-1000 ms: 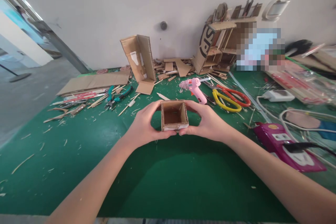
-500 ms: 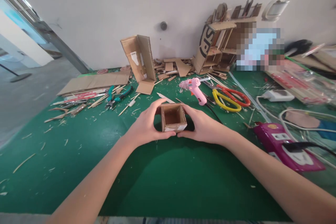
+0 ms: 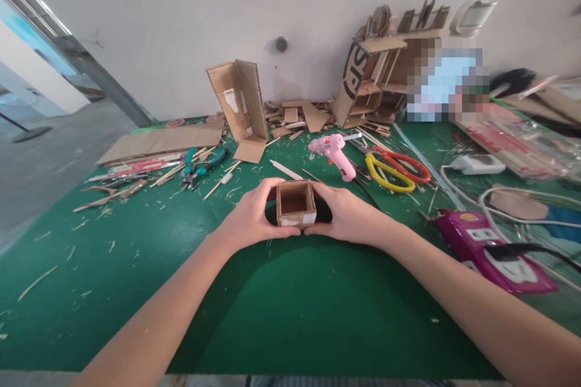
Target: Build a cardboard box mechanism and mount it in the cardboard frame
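Cardboard, likely light and fairly stiff, forms the open box (image 3: 296, 219) that the left hand (image 3: 249, 216) and right hand (image 3: 348, 215) clasp from opposite sides above the green table (image 3: 290, 308), best gripped near its corners, though its underside is hard to see.

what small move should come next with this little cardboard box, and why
Probably a light, even squeeze of the box from both sides: the left hand and right hand already flank it, its joined corners show at the open top, and the glue gun nearby hints at glued seams, though I can't tell if they're set.
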